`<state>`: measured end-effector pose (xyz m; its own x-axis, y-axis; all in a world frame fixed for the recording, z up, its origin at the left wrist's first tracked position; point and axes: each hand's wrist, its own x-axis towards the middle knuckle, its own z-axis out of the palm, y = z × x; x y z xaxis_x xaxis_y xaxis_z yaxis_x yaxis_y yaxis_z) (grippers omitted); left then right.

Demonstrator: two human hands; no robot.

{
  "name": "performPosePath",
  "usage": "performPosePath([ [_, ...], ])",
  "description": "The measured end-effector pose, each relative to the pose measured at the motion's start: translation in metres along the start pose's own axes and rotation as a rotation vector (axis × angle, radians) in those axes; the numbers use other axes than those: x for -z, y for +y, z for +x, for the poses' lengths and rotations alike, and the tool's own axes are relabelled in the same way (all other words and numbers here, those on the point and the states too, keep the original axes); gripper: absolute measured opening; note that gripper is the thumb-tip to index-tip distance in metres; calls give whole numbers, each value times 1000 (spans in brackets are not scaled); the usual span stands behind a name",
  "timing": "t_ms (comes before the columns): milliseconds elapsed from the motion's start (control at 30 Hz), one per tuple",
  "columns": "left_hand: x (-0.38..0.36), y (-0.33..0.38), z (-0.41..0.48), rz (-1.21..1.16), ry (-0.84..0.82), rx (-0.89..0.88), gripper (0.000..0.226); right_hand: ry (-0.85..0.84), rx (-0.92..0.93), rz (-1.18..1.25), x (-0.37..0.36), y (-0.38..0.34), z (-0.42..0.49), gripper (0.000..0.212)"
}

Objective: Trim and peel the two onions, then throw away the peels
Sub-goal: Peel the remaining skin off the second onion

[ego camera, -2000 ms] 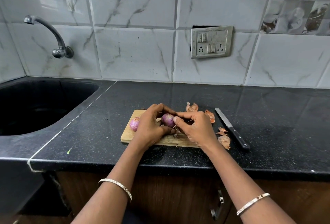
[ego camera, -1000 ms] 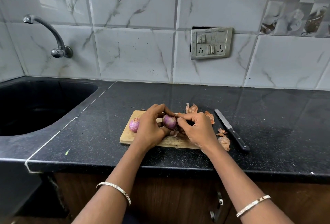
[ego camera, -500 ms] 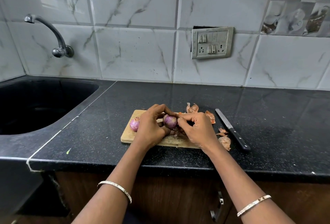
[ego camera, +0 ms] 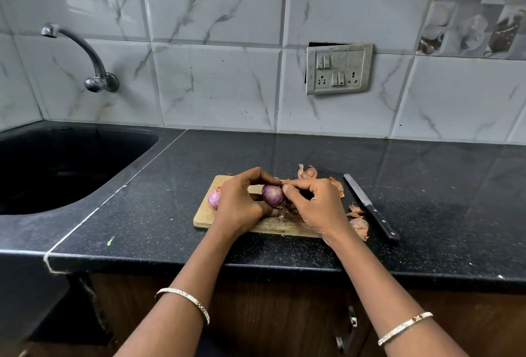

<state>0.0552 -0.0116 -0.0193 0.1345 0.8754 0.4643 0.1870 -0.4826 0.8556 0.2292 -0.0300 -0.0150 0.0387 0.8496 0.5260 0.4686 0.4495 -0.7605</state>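
Purple and mostly bare of dry skin, one onion [ego camera: 272, 195] is held just above the wooden cutting board [ego camera: 205, 218], cupped in the curled fingers of the left hand [ego camera: 239, 202]. The right hand [ego camera: 316, 205] is closed in a pinch at the onion's upper right, thumb and forefinger meeting there. Whether a strip of skin is caught between them cannot be told. Little has been moved over the last two seconds: the bulb has been turned slightly, and the pinch has been shifted from its side towards its top. It may be judged that the last scraps are being picked off and that peeling of this onion is nearly done.

The other onion [ego camera: 214, 199] lies on the board's left end, partly hidden behind the left hand; how clean it is cannot be made out. Dry peels [ego camera: 359, 227] are scattered on the black counter [ego camera: 427, 185] beside the board's right edge and behind it. A knife [ego camera: 370, 208] is laid just beside them, blade pointing away, and would need minding when the peels are gathered. No bin is seen; a sink [ego camera: 57, 168] is set to the left.
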Motion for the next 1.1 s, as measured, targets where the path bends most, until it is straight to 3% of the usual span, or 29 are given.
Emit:
performPosePath([
  [1100,-2,5,-3,157,6,46,55,-3,-43,25,3,0,1,21],
])
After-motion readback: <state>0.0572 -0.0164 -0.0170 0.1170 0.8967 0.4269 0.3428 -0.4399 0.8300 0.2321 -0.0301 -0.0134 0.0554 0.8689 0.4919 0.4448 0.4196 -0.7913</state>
